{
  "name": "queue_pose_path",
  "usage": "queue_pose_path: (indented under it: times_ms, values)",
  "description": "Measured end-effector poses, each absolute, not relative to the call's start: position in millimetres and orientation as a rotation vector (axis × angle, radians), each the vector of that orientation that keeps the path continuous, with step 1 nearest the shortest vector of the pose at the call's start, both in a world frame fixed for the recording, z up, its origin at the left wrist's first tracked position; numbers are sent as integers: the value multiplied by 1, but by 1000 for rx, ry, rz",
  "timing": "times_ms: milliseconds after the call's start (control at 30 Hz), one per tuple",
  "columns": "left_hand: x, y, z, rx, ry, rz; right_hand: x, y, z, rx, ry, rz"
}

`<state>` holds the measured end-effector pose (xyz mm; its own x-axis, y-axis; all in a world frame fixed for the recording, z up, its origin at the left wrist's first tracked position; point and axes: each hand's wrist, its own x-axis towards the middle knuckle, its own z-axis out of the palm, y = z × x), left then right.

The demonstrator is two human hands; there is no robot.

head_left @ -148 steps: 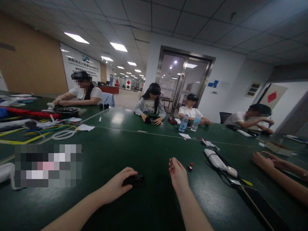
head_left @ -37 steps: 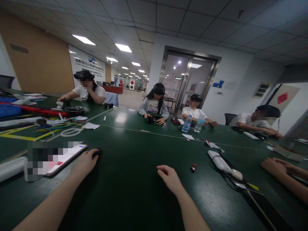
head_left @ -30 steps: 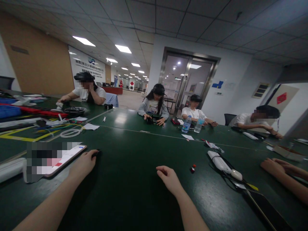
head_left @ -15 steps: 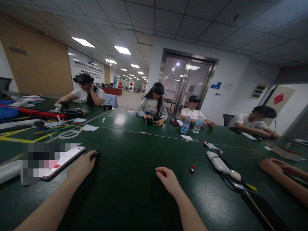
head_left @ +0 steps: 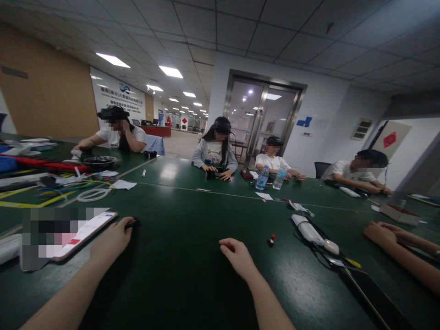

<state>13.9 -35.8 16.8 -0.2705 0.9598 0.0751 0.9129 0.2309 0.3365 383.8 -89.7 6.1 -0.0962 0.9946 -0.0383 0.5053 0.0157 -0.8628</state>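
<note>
One small black piece [head_left: 132, 223], rounded where it shows, is gripped by the left hand [head_left: 112, 238], just right of the lit tablet [head_left: 87, 233]; the fingers hide most of it. The right hand [head_left: 238, 259] is well to the right of the tablet, fingers loosely curled, thumb and forefinger close together; whether it holds anything, I cannot tell. The dark green tabletop [head_left: 178, 266] is smooth, with a dull gloss. Beyond the tablet lie a coil of white tubing [head_left: 92, 200] and a flat sheet of paper [head_left: 123, 184]. Far to the tablet's right are a tiny red-and-black piece [head_left: 271, 241], a hard white oblong block [head_left: 307, 230] and a thin dark slab [head_left: 376, 293]. Two clear plastic bottles [head_left: 261, 178] stand upright farther beyond and right of the tablet.
</note>
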Motion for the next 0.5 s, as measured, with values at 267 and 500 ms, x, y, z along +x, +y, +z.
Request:
queue_pose_path:
  times_ms: [267, 500]
  values:
    - [14, -35, 17, 1805, 2340, 453, 383, -91, 7, -1535, -1666, 994]
    - [11, -33, 14, 1797, 2341, 459, 383, -90, 5, -1550, -1668, 1001]
